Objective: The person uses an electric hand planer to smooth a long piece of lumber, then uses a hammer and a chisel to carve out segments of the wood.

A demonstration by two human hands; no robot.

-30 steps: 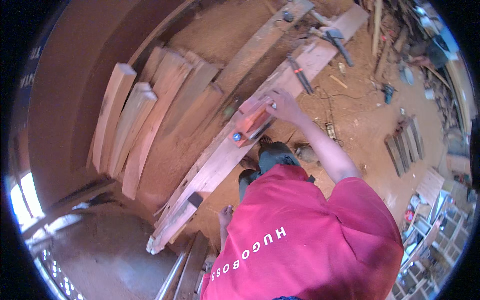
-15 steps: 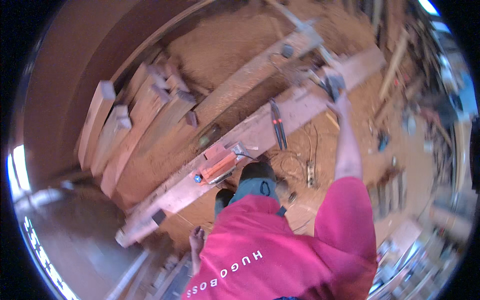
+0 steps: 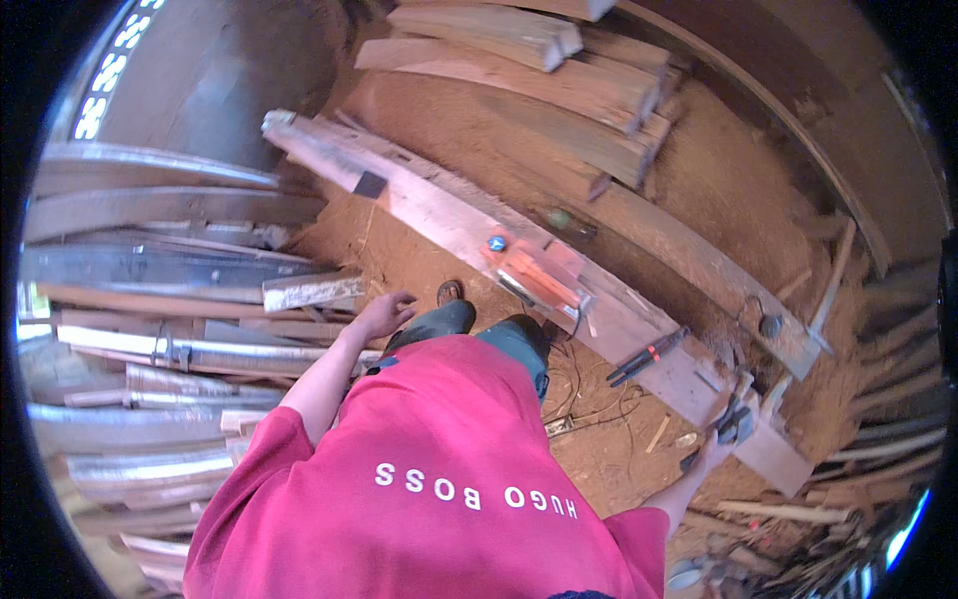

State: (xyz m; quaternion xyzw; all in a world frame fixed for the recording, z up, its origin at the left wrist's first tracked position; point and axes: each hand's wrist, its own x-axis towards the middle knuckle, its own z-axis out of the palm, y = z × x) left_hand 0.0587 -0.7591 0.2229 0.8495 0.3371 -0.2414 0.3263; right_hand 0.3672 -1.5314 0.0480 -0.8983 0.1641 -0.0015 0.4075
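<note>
My left hand (image 3: 387, 311) hangs at the near side of the long pinkish plank (image 3: 439, 215), holding nothing, its fingers apart. Out at the plank's right end, my right hand (image 3: 714, 454) is closed on a dark grey tool (image 3: 736, 423); its exact kind is too small to make out. An orange power tool (image 3: 539, 280) with a blue knob lies on the middle of the plank. Between it and my right hand, black-handled pincers (image 3: 649, 357) with red marks lie across the plank's near edge. A small black block (image 3: 369, 184) sits towards the left end.
Thick sawn timbers (image 3: 559, 75) are piled beyond the plank, and another long beam (image 3: 699, 265) runs beside it. Stacked boards (image 3: 180, 270) fill the left side. Cables (image 3: 599, 404) and a power strip (image 3: 560, 426) lie on the dusty ground. Scrap wood (image 3: 798, 534) heaps up at lower right.
The view has swung round sharply, so the plank now slopes down to the right. My left hand has come further into sight. My right hand stays at the dark grey tool.
</note>
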